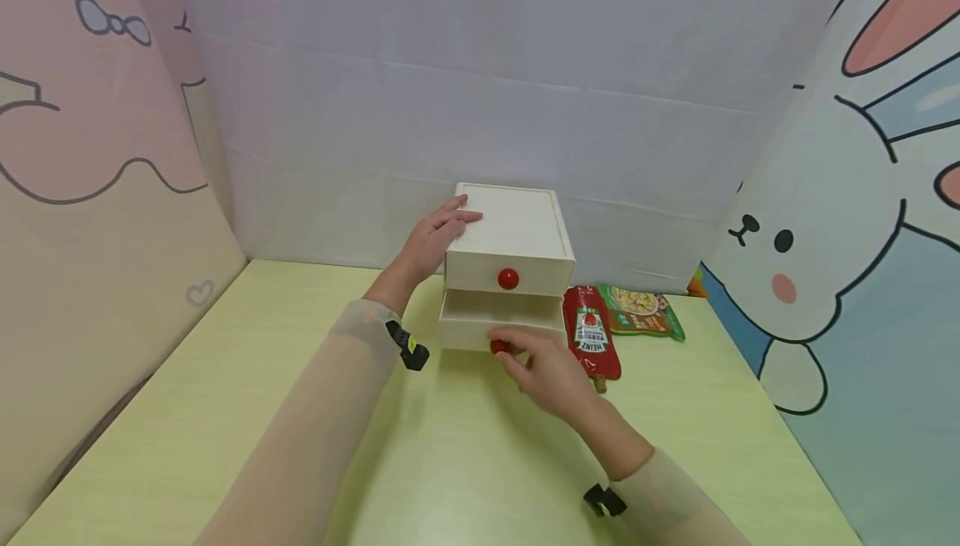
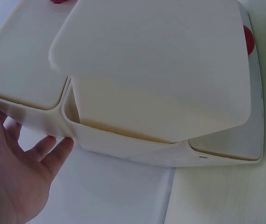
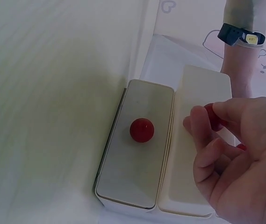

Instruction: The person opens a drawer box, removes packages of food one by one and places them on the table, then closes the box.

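A white drawer cabinet [image 1: 517,225] stands against the back wall, and its middle drawer [image 1: 461,334] is pulled partly out. My right hand [image 1: 553,375] pinches that drawer's round red knob [image 3: 211,114] between thumb and fingers. At the cabinet's left, my left hand [image 1: 435,239] rests on the top edge with its fingers extended; in the left wrist view its fingertips lie along the side wall. The top drawer, with a red knob [image 1: 508,279], is closed. So is the bottom drawer [image 3: 133,172], which shows in the right wrist view.
Right of the cabinet lies a red Heinz pouch [image 1: 591,329], with a small brown piece [image 1: 599,383] at its near end. A green food packet [image 1: 645,313] lies beyond it. Printed sheets [image 1: 825,279] flank the pale yellow table [image 1: 285,413].
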Demonstrator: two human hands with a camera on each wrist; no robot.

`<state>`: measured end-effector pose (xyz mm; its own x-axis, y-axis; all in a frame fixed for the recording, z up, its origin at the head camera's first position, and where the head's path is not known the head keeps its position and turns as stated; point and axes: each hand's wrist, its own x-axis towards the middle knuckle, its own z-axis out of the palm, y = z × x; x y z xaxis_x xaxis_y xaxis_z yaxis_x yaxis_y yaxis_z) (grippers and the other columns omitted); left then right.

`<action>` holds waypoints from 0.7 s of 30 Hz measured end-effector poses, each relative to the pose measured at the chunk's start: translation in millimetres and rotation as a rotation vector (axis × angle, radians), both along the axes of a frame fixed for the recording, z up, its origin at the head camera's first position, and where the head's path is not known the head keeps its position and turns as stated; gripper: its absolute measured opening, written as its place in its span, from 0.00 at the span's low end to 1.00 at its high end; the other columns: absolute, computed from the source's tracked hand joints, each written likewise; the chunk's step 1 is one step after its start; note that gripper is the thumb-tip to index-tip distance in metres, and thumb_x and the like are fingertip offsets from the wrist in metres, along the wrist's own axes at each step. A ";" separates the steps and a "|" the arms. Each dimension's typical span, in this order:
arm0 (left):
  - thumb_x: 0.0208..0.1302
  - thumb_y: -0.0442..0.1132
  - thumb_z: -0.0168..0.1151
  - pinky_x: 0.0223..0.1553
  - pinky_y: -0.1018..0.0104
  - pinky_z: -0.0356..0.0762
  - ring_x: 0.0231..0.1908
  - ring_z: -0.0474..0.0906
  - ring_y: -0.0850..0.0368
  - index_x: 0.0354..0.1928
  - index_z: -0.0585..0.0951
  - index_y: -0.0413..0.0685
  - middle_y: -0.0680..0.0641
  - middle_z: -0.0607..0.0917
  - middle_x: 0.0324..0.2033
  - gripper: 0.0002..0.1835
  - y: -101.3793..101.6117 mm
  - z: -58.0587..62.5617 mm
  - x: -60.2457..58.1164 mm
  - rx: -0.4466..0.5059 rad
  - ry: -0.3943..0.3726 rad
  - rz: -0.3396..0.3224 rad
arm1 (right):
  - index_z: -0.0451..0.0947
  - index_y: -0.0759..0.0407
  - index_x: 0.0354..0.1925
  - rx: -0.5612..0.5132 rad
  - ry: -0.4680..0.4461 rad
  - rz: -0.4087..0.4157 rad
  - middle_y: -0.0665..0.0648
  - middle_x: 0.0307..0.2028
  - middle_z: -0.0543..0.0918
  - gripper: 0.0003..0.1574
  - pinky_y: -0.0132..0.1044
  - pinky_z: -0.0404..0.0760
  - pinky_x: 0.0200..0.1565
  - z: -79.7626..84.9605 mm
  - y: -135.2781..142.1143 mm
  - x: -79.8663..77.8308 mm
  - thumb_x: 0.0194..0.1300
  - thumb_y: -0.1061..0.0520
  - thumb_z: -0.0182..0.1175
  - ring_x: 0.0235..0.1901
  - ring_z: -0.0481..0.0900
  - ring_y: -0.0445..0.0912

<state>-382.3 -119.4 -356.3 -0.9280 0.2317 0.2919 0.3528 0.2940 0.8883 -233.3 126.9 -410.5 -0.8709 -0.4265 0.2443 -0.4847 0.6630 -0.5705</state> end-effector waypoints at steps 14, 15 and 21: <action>0.84 0.50 0.46 0.87 0.36 0.48 0.89 0.48 0.50 0.71 0.85 0.53 0.58 0.62 0.87 0.26 -1.1 0.0 0.0 0.003 0.017 -0.011 | 0.85 0.46 0.68 -0.003 -0.026 -0.072 0.54 0.55 0.91 0.23 0.34 0.77 0.23 1.7 -5.4 -12.5 0.79 0.55 0.67 0.21 0.79 0.37; 0.84 0.50 0.46 0.87 0.36 0.48 0.89 0.48 0.50 0.71 0.85 0.53 0.58 0.62 0.87 0.26 -1.0 0.2 0.0 0.005 0.017 -0.011 | 0.85 0.46 0.69 -0.002 -0.026 -0.075 0.54 0.56 0.91 0.23 0.34 0.77 0.23 2.2 -5.8 -13.4 0.79 0.54 0.67 0.21 0.79 0.37; 0.84 0.50 0.45 0.87 0.37 0.49 0.89 0.49 0.50 0.71 0.85 0.53 0.58 0.62 0.87 0.26 -0.3 0.3 0.4 -0.003 0.017 -0.006 | 0.84 0.44 0.69 -0.005 -0.033 -0.091 0.54 0.60 0.90 0.24 0.35 0.77 0.24 2.2 -7.1 -20.4 0.80 0.54 0.66 0.20 0.79 0.38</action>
